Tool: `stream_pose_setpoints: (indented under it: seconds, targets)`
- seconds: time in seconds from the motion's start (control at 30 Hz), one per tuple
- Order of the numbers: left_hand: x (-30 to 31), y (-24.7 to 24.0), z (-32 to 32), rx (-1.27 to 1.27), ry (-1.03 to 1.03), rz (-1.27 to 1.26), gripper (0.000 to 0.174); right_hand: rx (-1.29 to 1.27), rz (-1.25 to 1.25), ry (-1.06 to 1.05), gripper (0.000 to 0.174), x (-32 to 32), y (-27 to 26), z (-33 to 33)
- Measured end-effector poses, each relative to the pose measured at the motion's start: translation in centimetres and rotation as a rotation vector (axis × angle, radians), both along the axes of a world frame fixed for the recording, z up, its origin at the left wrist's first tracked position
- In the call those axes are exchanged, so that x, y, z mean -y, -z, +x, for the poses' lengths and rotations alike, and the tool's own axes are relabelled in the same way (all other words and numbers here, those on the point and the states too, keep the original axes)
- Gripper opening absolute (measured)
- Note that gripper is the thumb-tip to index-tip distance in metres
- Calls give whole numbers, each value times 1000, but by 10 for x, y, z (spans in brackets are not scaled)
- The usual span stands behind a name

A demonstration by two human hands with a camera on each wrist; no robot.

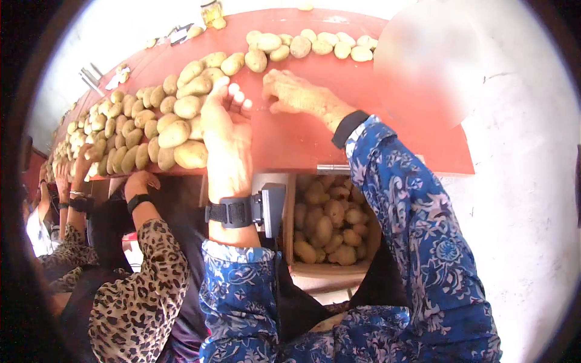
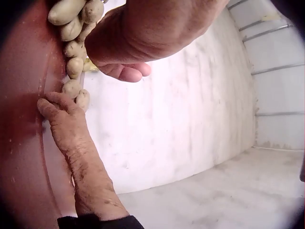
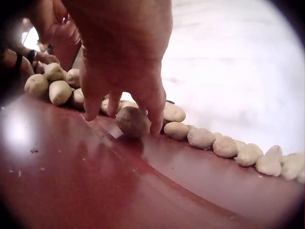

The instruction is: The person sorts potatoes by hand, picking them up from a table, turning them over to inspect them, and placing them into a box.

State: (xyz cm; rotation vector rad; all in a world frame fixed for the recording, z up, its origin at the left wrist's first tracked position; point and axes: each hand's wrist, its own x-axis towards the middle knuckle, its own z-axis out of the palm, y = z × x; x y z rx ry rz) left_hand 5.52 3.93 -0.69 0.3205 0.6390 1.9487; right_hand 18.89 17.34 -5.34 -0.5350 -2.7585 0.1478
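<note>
My left hand (image 1: 227,130) hovers palm up beside the potato pile (image 1: 175,133), its fingers loosely bent and nothing visible in it. In the left wrist view the left hand (image 2: 143,33) overlaps part of a row of potatoes. To its right, my right hand (image 1: 296,94) is low over the red table, fingers curled down. A shaded brown potato (image 3: 133,121) shows between its fingers and thumb in the right wrist view; the head view hides this potato under the hand.
A line of potatoes (image 1: 327,42) runs along the far side of the red table (image 1: 339,145). Below the table edge stands a box (image 1: 290,242) of potatoes. At left, another person's hand (image 1: 142,179) is near the table edge. A jar (image 1: 212,13) stands at the back.
</note>
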Motion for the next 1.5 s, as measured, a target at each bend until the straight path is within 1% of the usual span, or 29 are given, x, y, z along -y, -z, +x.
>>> stream_pose_setpoints:
  seconds: [0.03,0.07,0.1,0.13,0.17,0.23,0.27,0.33,0.4,0.43,0.5,0.53,0.67,0.7,0.73,0.77,0.8,0.87,0.9,0.97,1.0,1.03,1.07,1.13,1.27,1.33,1.37,1.47,1.5]
  targets:
    - [1,-1,-1,15,-9,-35,5,83,79,70,27,6,-2,-2]
    - [2,-2,-1,28,-15,-68,6,73,101,74,27,9,-2,0]
    - [1,-4,-2,-6,-26,-134,9,3,-25,128,28,11,-3,5]
    - [0,-4,-5,-15,-21,-107,9,-67,-150,178,30,11,-4,11]
    - [-1,-1,-9,-21,8,-106,11,-77,-124,181,30,6,2,15]
    - [-1,2,-7,-31,12,-141,16,-259,-166,113,23,-3,18,28]
    - [-1,1,-6,-32,19,-122,16,-261,-146,118,23,7,5,34]
    - [2,-1,-7,-13,-24,-170,17,-123,-202,217,26,39,-15,49]
    - [5,-5,-5,-10,-41,-172,16,-160,-140,243,30,84,-29,68]
    - [6,-5,-5,4,-42,-156,10,-198,-88,266,35,109,-31,77]
    - [8,-6,-5,6,-22,-120,10,-329,54,246,37,159,-27,93]
    - [8,-5,-4,4,-12,-112,10,-220,-35,281,39,187,-39,100]
    - [20,-3,9,-101,-12,-91,8,-213,-56,322,44,251,-8,126]
    - [29,-2,19,-100,22,-131,7,-218,-39,334,44,262,7,130]
    - [41,1,33,-98,53,-181,9,-176,-43,430,47,273,23,137]
    - [56,6,47,-129,130,-106,14,-133,-54,523,51,286,32,143]
    - [72,14,63,-187,147,-93,18,-133,-54,525,51,296,41,146]
    - [110,31,95,-242,259,-155,17,15,-102,633,56,317,50,145]
    - [131,48,110,-311,320,-172,15,156,-200,561,57,339,57,142]
    - [177,80,132,-304,440,-309,19,248,-390,447,51,367,56,133]
    - [200,88,143,-250,468,-404,16,204,-439,414,45,384,60,131]
    - [219,118,145,-349,512,-431,18,162,-488,380,41,399,65,130]
    - [233,127,146,-354,511,-432,18,157,-489,378,41,411,70,129]
    - [257,139,148,-389,691,-652,21,289,-681,275,34,429,76,129]
    - [264,168,136,-395,702,-641,22,309,-591,322,29,448,70,136]
    - [264,172,133,-403,577,-616,22,126,-229,394,24,445,99,134]
    - [265,171,133,-410,541,-615,21,-138,-75,335,18,442,97,138]
    - [266,179,135,-468,496,-625,20,16,-216,396,15,447,79,140]
    - [262,193,134,-468,511,-602,20,-71,-5,384,12,454,78,145]
